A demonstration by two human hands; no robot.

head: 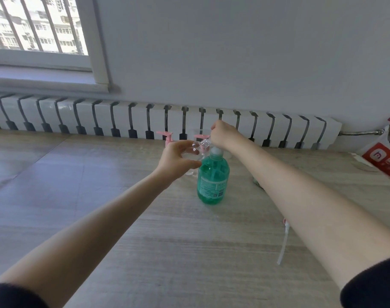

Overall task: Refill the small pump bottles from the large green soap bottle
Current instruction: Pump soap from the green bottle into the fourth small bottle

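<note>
1. The left hand [178,161] curled around a small clear bottle [190,155].
2. The large green soap bottle [213,178] stood upright on the table [145,241], just beside it.
3. The right hand [223,134] pinched the clear bottle's pink pump [201,137].

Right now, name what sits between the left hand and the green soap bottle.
Head view: a small clear bottle, held by the left hand, stands between it and the green soap bottle.

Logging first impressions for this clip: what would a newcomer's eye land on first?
The large green soap bottle stands dead centre, the brightest thing here. Just left of it, the left hand grips a small clear bottle while the right hand pinches a clear piece above it. A pink pump head shows beyond.
</note>
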